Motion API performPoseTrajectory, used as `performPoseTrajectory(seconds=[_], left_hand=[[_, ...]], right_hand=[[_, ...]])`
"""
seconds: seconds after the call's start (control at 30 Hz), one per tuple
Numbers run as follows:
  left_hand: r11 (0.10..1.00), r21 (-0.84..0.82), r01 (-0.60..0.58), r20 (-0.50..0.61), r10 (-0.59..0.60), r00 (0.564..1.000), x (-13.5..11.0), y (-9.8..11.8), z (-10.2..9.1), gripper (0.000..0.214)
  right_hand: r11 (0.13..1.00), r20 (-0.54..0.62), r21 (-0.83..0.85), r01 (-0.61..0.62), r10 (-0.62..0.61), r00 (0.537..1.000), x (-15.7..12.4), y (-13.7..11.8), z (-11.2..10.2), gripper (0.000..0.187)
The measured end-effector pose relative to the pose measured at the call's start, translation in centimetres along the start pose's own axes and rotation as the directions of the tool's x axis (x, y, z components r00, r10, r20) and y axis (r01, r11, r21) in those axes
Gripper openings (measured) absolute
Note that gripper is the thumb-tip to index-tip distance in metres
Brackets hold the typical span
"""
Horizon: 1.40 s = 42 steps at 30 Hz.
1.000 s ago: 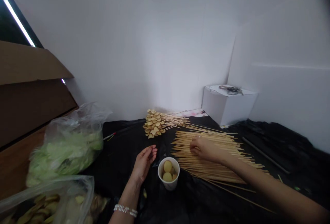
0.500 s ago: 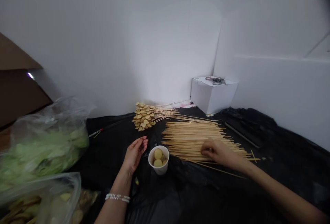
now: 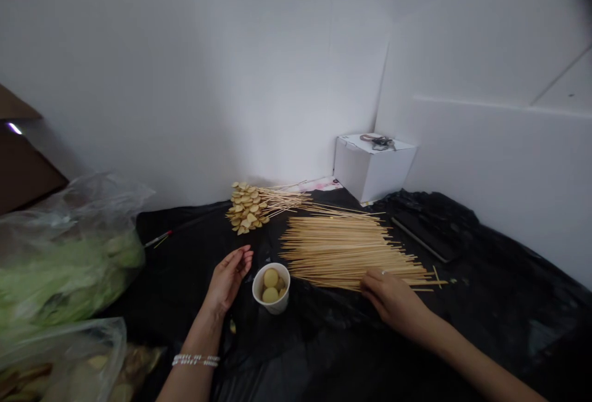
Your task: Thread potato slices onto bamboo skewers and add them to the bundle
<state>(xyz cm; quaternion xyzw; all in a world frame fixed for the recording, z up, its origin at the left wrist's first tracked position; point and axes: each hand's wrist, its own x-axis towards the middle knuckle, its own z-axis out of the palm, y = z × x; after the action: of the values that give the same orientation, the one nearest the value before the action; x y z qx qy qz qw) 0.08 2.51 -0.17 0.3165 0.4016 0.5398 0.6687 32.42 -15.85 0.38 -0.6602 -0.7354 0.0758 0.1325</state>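
Counting two hands at work over one black sheet (image 3: 296,359). Right hand (image 3: 391,303): palm down, fingers bent, tips at the near edge of a single broad bed of wooden sticks (image 3: 333,245). Fingertips face away from view; cannot tell whether they pinch a stick or merely touch. One ring (image 3: 383,272) on this hand. Left hand (image 3: 226,280): half curled, palm partly turned up, fingers loosely bent, no object seen between them. Two beaded strands (image 3: 196,360) at its wrist.

Sticks lie side by side, roughly parallel, far too many to count; one short piece (image 3: 436,276) crosses others at the right end.

One white cup (image 3: 276,307) stands upright between left hand and sticks, touching neither. Inside, two round yellowish pieces (image 3: 271,277) plain to see, at least one more partly hidden.

One heap of slices on sticks (image 3: 248,208) beyond, by the wall; dozens of slices, overlapping, no exact tally.

Left side: two clear bags at least, one of pale green pieces (image 3: 69,278), one of cut pieces (image 3: 69,359), contents uncountable. One thin red-tipped item (image 3: 158,240) nearby.

Right rear: one white box (image 3: 370,171), one tangled dark item (image 3: 378,142) on top.
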Motion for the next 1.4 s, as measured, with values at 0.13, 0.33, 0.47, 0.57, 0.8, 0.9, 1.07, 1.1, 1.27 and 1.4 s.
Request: performPoseTrajectory(seconds=[0.13, 0.33, 0.47, 0.57, 0.8, 0.9, 1.07, 1.1, 1.27, 1.4], left_hand=[[1.0, 0.002, 0.009, -0.011, -0.009, 1.0, 0.1, 0.0, -0.1, 0.014], [0.999, -0.008, 0.033, -0.027, -0.033, 0.999, 0.2, 0.0, -0.3, 0.016], [0.999, -0.009, 0.042, -0.038, -0.043, 0.998, 0.3, 0.0, -0.4, 0.017], [0.999, -0.02, 0.049, -0.048, -0.05, 0.998, 0.3, 0.1, -0.4, 0.017], [0.997, -0.03, 0.067, -0.046, -0.068, 0.997, 0.2, 0.0, -0.8, 0.017], [0.997, -0.038, 0.068, -0.039, -0.07, 0.997, 0.3, -0.1, -0.9, 0.017], [0.996, -0.049, 0.071, -0.033, -0.073, 0.997, 0.4, -0.1, -0.9, 0.017], [0.996, -0.049, 0.071, -0.031, -0.073, 0.997, 0.4, -0.1, -0.9, 0.017], [0.997, -0.048, 0.067, -0.035, -0.069, 0.997, 0.4, -0.1, -0.8, 0.017], [0.996, -0.054, 0.068, -0.036, -0.07, 0.997, 0.4, 0.0, -0.8, 0.016]], right_hand=[[0.997, -0.065, -0.075, -0.016, 0.011, 0.998, 1.7, 0.0, -1.5, 0.022], [0.999, -0.057, 0.042, 0.014, -0.011, 0.998, 4.4, 0.7, -1.9, 0.024], [0.994, -0.095, 0.102, 0.029, -0.019, 0.995, 6.8, 1.2, -1.9, 0.026], [0.994, -0.095, 0.081, 0.073, -0.066, 0.993, 9.2, 0.7, -1.8, 0.024], [0.987, 0.063, -0.103, 0.121, -0.115, 0.991, 13.7, -1.6, -0.2, 0.023], [0.986, 0.085, -0.119, 0.116, -0.106, 0.991, 14.2, -2.0, 0.2, 0.024], [0.992, 0.097, -0.1, 0.081, -0.071, 0.993, 14.6, -2.0, 0.5, 0.021], [0.993, 0.101, -0.098, 0.07, -0.06, 0.993, 14.7, -2.0, 0.5, 0.02], [0.995, 0.111, -0.097, 0.026, -0.015, 0.994, 15.4, -2.3, 1.1, 0.016], [0.996, 0.088, -0.093, 0.0, 0.009, 0.996, 15.3, -2.6, 1.4, 0.017]])
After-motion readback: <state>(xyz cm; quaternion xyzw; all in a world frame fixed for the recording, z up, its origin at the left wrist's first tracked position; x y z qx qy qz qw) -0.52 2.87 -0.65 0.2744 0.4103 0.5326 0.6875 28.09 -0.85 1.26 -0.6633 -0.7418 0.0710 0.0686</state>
